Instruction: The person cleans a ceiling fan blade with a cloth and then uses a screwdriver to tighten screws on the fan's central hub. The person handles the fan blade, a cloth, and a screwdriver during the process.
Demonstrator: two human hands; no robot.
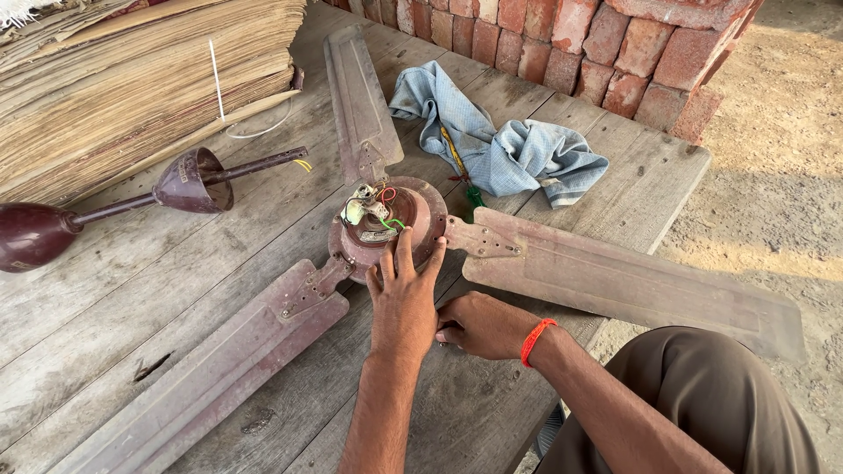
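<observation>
Head view: our left hand (pixel 402 303) lies flat, fingers spread, on the motor housing (pixel 386 230) of a dismantled ceiling fan on the wooden counter (pixel 132 298); our right hand (pixel 479 326) curls beside it, its grip hidden from us. A blue cloth (pixel 518 154) lies near.

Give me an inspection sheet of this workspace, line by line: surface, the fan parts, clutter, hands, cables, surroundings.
Surface: weathered wooden platform, cracked planks.
Job's things: ceiling fan motor hub lying open side up, three blades attached; downrod with canopy cups lies apart, to the left.
Clutter: crumpled blue cloth; green-handled tool, partly under the cloth.
Hands: left hand rests flat on the hub rim; right hand is beside it on the planks, fingers curled, hold unclear.
Cables: coloured wires inside hub; white cord by stacked sheets.
Surroundings: brick wall, stacked sheets, sandy ground.
</observation>
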